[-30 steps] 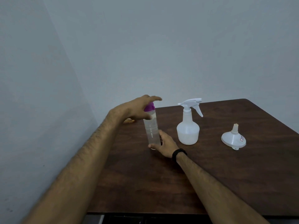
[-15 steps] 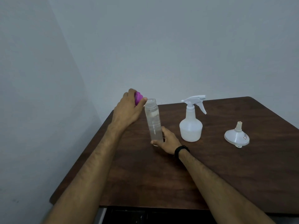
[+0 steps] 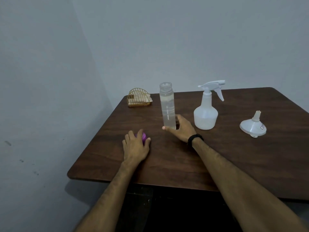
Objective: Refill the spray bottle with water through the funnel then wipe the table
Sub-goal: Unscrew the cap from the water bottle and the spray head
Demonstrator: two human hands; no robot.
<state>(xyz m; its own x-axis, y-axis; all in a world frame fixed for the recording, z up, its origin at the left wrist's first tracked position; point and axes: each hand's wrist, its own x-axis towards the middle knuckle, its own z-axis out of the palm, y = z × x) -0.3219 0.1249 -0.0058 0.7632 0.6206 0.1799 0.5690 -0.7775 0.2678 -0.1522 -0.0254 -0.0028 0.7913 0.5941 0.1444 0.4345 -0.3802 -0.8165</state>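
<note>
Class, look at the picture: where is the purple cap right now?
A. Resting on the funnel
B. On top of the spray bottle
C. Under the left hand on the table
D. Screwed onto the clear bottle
C: the purple cap sits under the left hand on the table, while the clear bottle, steadied by the right hand, stands with its mouth open.

white spray bottle point(image 3: 206, 114) upright – funnel point(image 3: 253, 127) inverted beside it
</note>
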